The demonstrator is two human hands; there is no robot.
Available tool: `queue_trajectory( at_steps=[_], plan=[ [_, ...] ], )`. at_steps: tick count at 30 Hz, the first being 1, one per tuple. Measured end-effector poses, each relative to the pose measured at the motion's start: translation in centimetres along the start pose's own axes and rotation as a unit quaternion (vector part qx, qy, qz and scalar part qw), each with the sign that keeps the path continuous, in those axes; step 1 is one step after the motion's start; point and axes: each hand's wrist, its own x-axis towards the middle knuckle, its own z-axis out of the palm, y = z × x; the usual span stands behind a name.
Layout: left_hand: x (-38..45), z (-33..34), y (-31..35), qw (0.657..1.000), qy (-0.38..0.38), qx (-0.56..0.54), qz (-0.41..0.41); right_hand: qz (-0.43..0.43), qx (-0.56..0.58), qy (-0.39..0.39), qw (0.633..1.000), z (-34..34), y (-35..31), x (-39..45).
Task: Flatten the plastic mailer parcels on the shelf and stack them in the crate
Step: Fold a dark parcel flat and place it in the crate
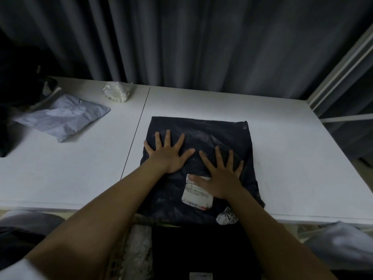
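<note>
A black plastic mailer [212, 132] lies flat on the white shelf [282, 158], its near edge hanging over the front. My left hand [168, 153] presses on its left half with fingers spread. My right hand [221, 176] presses on its right half, fingers spread, the thumb across a white shipping label [196, 196]. A crumpled grey mailer [62, 116] lies at the left. A small white crumpled parcel [118, 91] sits at the back. Below the shelf's front edge is the crate [123, 249], with a black mailer [201, 251] lying inside.
Dark curtains hang behind the shelf. A white frame post [341, 65] stands at the right. Dark bags [12, 98] pile at the far left edge. A seam [139, 122] splits the shelf surface into two panels.
</note>
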Motion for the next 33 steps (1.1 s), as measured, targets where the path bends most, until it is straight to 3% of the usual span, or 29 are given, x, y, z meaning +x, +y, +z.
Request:
queue_trajectory(
  at_steps=[5,10,15,27,29,33],
  plan=[
    [-2.8,4.0,-0.5,0.999,0.023,0.025,0.023,0.009,-0.013,0.017,1.000,-0.8,-0.2,0.9],
    [-2.8,5.6,-0.8,0.991,0.126,0.040,0.024,0.033,-0.093,0.147,0.984,-0.1,-0.6,-1.1],
    [-2.9,5.6,-0.8,0.992,0.121,0.031,0.019,0.070,0.011,0.083,0.994,1.5,0.0,-2.2],
    [-3.0,5.4,-0.6,0.994,0.101,0.035,0.012,0.070,0.010,0.069,0.995,1.6,0.0,-2.2],
    [-2.8,5.3,-0.7,0.995,0.092,0.035,0.006,0.068,0.019,0.039,0.997,1.1,0.0,-1.8],
    [-4.4,4.8,-0.2,0.989,0.137,0.060,-0.018,0.048,-0.010,0.022,0.999,-0.8,0.5,-3.6]
  ],
)
